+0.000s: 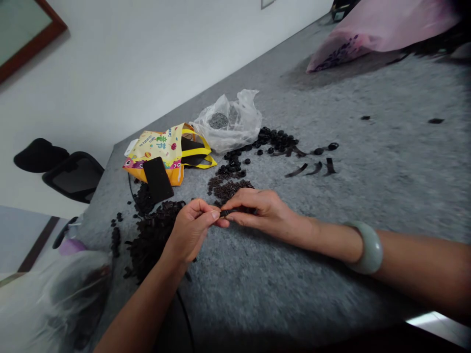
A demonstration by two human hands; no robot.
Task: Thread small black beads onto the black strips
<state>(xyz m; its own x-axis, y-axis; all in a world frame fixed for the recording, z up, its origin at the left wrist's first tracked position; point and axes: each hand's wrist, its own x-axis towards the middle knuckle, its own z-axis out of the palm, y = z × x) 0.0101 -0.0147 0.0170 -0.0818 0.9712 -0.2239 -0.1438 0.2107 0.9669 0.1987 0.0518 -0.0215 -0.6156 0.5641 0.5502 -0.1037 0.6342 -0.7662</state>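
Observation:
My left hand [191, 225] pinches one end of a small dark piece [225, 213] between thumb and fingers. From the right, my right hand [257, 211] grips the same piece, its fingertips close to those of my left hand. The piece is too small to make out clearly. Below and beside my left hand lies a big heap of black strips [150, 240]. Just beyond my hands are a pile of small brown-black pieces [228, 189] and scattered black round parts [277, 139]. Several flat black strips [330, 166] lie farther right on the grey table [294, 289].
A black phone [158, 180] leans on a yellow printed bag [162, 147]. Behind it sits a clear plastic bag [230, 122] with grey contents. A pink bag [379, 29] lies at the far right. A black chair [73, 174] and clear wrapping [69, 294] are at the left.

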